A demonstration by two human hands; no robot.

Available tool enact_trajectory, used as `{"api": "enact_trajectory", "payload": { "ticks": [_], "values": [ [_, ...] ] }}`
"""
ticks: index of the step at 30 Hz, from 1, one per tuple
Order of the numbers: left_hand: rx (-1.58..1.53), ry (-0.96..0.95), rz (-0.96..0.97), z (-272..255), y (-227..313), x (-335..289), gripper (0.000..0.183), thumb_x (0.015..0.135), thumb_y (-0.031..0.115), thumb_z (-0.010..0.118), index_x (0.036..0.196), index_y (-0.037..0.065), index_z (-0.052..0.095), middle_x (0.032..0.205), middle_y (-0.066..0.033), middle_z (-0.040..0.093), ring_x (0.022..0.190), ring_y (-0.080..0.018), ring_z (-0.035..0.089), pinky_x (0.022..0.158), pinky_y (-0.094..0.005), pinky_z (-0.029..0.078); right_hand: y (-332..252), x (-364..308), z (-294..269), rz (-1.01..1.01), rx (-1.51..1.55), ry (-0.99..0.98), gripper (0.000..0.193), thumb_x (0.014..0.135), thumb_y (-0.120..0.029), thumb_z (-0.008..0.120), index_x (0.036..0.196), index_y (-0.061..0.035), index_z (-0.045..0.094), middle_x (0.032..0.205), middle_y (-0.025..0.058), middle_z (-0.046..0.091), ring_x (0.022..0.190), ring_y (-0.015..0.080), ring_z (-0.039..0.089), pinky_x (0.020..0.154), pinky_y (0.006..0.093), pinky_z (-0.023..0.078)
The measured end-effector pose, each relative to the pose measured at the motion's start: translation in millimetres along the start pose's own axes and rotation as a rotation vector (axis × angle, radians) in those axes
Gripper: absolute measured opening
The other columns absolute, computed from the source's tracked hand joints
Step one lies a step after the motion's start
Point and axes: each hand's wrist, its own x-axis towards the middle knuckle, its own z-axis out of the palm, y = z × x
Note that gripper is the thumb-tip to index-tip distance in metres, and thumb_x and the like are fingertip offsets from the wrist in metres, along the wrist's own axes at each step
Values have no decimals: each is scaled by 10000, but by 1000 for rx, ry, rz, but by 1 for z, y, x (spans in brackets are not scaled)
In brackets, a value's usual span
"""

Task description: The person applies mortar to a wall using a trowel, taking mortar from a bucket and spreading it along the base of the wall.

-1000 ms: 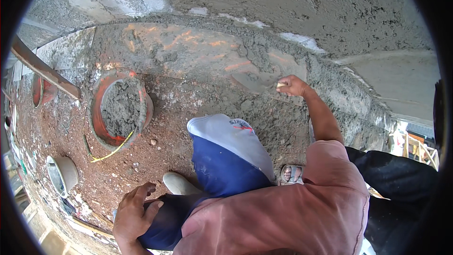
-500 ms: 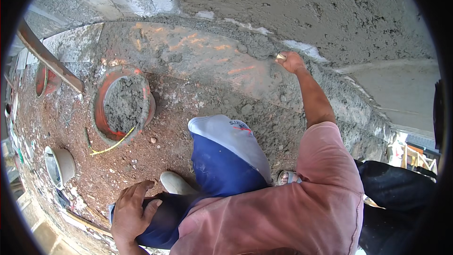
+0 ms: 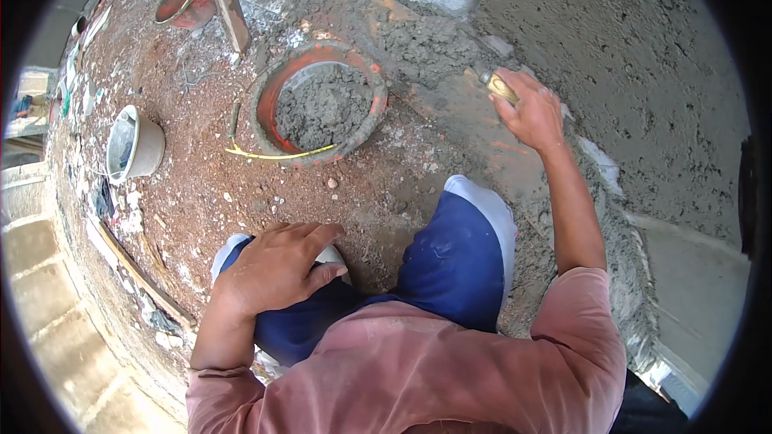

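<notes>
My right hand is closed round the pale wooden handle of a trowel; its blade is hard to make out against the grey mortar. Beneath it lies a mortar-smeared board with orange patches, running along the foot of the wall. A heap of wet mortar sits on that board, left of the trowel. My left hand rests on my left knee, fingers stretched out and holding nothing. Ahead of me stands an orange bucket, mortar-crusted at the rim and filled with grey mortar.
Rough wet plaster covers the wall on the right. A wooden post rises at the far left, beside a second orange bucket. A pale bucket stands on stony reddish ground at left, with a wooden strip nearer me.
My view has swung left, so the buckets sit farther right in the picture. My right hand has drawn the trowel along the board toward the mortar heap. My left hand stays on the knee.
</notes>
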Motion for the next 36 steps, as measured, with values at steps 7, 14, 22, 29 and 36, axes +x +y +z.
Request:
{"api": "enact_trajectory", "payload": {
  "ticks": [7, 14, 22, 29, 36],
  "values": [
    [-49, 132, 243, -2, 1, -10, 493, 928, 327, 737, 1335, 78, 612, 1133, -165, 719, 1079, -373, 683, 988, -462, 508, -84, 29, 31, -27, -151, 140, 400, 895, -257, 732, 1267, -120, 673, 1102, 137, 704, 1022, 351, 697, 839, 470, 562],
    [-72, -113, 237, -7, -6, 9, 487, 894, 275, 774, 1294, 34, 636, 1164, -174, 730, 1086, -378, 698, 941, -453, 545, 85, -182, 57, 894, 126, 133, 445, 943, -386, 632, 1282, -100, 673, 1076, 273, 723, 1045, 486, 672, 886, 572, 526],
    [-241, -321, -191, -7, 25, 43, 398, 994, 106, 596, 1374, -16, 603, 1280, -199, 687, 1206, -307, 650, 1065, -390, 479, 195, -517, 54, 1642, -329, 35, 488, 985, -432, 559, 1017, 14, 753, 1056, 266, 742, 1059, 449, 702, 924, 550, 541],
    [-195, -240, -173, 10, 7, 44, 386, 1013, 136, 624, 1369, -12, 606, 1268, -184, 700, 1186, -298, 661, 1046, -386, 493, 278, -500, 77, 1734, -122, 98, 496, 934, -449, 619, 1156, -24, 745, 1181, 277, 716, 1154, 458, 668, 1015, 519, 529],
    [-20, -249, -100, 3, 32, 59, 391, 1018, 178, 651, 1366, 5, 605, 1295, -209, 693, 1216, -366, 657, 1044, -428, 502, 333, -436, 86, 1413, -143, 263, 414, 916, -401, 704, 1097, -35, 771, 993, 242, 762, 938, 416, 736, 836, 495, 577]
  ]
}}
